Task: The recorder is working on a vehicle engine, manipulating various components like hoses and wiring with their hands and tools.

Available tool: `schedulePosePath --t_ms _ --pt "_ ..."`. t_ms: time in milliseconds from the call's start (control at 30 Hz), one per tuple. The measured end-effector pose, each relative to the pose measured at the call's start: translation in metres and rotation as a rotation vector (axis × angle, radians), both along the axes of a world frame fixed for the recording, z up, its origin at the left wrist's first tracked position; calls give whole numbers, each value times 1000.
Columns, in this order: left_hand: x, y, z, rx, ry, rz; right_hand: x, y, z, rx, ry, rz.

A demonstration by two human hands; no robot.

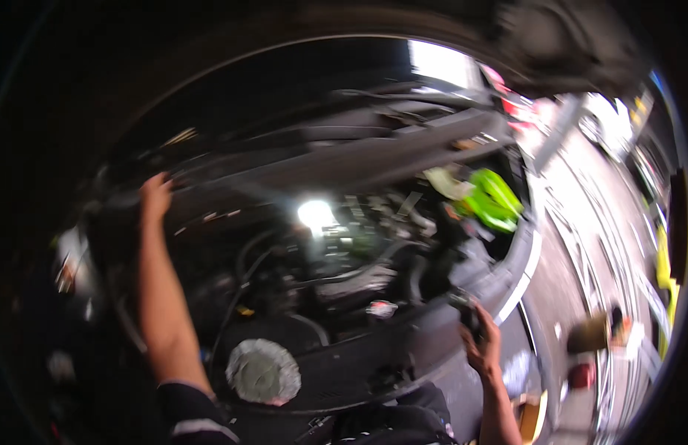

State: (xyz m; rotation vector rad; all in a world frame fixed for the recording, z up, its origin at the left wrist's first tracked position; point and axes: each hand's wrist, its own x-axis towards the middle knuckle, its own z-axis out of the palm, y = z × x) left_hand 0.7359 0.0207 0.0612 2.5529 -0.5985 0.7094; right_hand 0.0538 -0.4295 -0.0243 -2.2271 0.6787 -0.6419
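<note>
I am leaning over a car's open engine bay [344, 274]. My left arm stretches to the far left, where my left hand [157, 196] is at the dark panel [240, 174] along the back of the bay. Its fingers are blurred, and I cannot make out whether they grip the panel. At the front right of the bay, my right hand [483, 340] is closed around a small dark object [469, 315], whose kind is unclear. A glaring white light [315, 214] shines amid the engine parts.
A bright green item [494, 200] and a pale cloth-like piece [446, 182] lie at the bay's right side. Near the front left is a round, crinkled silvery thing [264, 372]. On the floor at right stands a brown box [589, 334]. The raised hood's edge arches overhead.
</note>
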Motion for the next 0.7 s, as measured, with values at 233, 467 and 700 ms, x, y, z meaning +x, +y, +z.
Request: schedulePosePath --t_ms 233,467,700 --pt "-55 42 25 -277 -210 237 42 28 -10 151 -47 181" --pt "-330 -13 -59 -614 51 30 114 58 54 -113 4 453" --pt "-466 9 -164 -344 90 17 254 167 110 -473 -105 887"
